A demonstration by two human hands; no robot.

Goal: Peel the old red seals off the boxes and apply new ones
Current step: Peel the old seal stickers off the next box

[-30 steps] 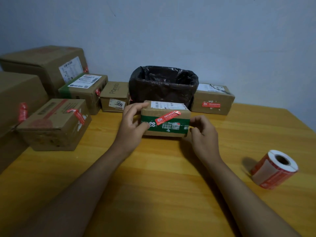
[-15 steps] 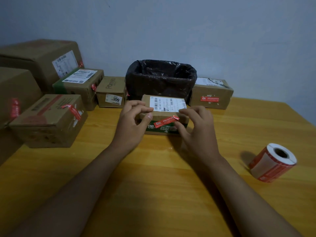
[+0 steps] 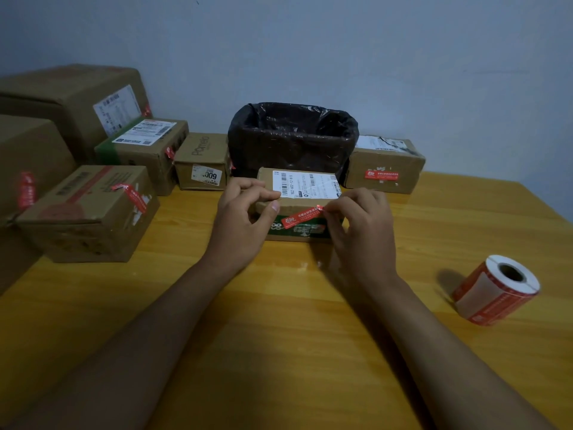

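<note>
A small cardboard box (image 3: 302, 203) with a white shipping label and a green band sits on the wooden table in front of me. A red seal (image 3: 302, 216) runs slantwise across its front face. My left hand (image 3: 245, 212) grips the box's left top corner, thumb on the front and fingers on top. My right hand (image 3: 361, 220) pinches the seal's right end between thumb and forefinger at the box's upper front edge. A roll of red seals (image 3: 496, 290) lies on its side at the right.
A bin lined with a black bag (image 3: 293, 138) stands right behind the box. Several sealed cardboard boxes line the left side (image 3: 90, 212) and back (image 3: 201, 161), and one (image 3: 384, 166) sits right of the bin. The table's (image 3: 279, 321) right edge runs near the roll.
The box went from held up to resting flat on the table. My right hand moved from the box's right side to the seal's right end and pinched it. My left hand stayed on the left corner.
</note>
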